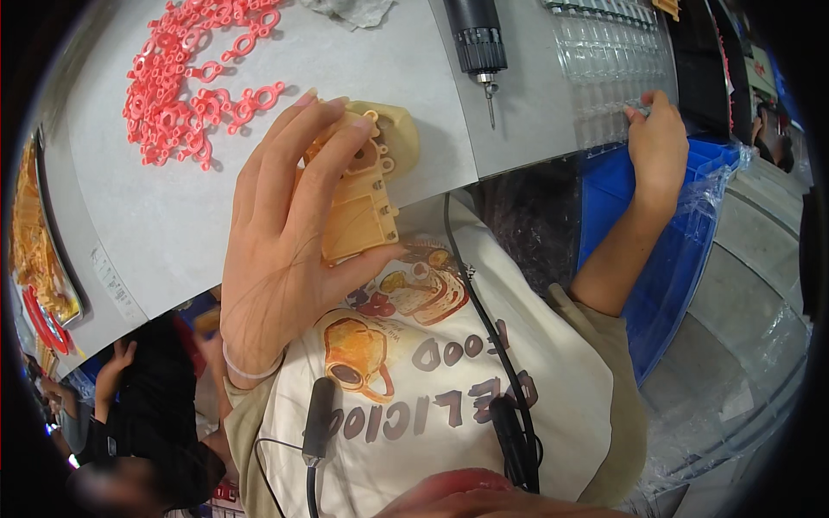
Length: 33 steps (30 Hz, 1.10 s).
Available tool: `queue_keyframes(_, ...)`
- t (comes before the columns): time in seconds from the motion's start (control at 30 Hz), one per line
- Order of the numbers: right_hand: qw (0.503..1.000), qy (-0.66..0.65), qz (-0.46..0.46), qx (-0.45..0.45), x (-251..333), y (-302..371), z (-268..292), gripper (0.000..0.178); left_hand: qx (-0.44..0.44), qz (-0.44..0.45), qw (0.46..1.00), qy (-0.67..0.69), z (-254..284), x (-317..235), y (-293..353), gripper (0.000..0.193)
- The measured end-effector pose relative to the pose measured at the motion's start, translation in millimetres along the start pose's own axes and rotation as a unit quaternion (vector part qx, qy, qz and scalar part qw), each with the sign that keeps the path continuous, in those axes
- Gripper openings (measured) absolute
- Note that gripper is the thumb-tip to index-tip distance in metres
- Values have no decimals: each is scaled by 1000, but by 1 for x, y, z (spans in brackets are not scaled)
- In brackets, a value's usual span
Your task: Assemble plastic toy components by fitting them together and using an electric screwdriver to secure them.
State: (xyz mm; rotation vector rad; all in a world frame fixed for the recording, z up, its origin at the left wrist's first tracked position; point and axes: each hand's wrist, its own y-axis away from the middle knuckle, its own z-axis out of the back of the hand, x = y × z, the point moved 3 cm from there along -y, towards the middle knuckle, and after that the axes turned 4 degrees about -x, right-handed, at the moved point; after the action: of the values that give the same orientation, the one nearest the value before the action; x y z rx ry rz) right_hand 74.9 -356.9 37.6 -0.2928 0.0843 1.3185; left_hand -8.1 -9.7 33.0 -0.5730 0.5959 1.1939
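well, yellow plastic part in the left hand

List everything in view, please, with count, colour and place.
Worktop: one, pale grey, top
Ring parts: many, pink, upper left
Housing: one, yellow, centre
Translucent piece: one, pale yellow, beside housing
Crumpled film: one, greyish, top
Power screwdriver: one, black, top centre
Tray: one, clear, top right
Bin: one, blue, below tray
Plastic wrap: count unclear, colourless, right
Moulded parts: many, yellow, left edge
Looped item: count unclear, red, left edge
Cables: several, black, lower centre
Co-workers: several, dark clothing, lower left
Shirt: one, cream, lower centre
Left hand: one, bare, gripping housing
Right hand: one, bare, at tray
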Motion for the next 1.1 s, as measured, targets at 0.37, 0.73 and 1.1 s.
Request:
queue_keyframes(0.37,998,23,-22,59,-4,1,2,15,-37,-1,999,7,0,6,-1,88)
queue_keyframes(0.73,809,-479,340,-23,100,30,85,22,-78,-48,995,45,-6,16,-13,94)
queue_keyframes(1.1,721,-506,473,-5,180,50,74,26,-104,-18,991,76,-4,15,-8,100)
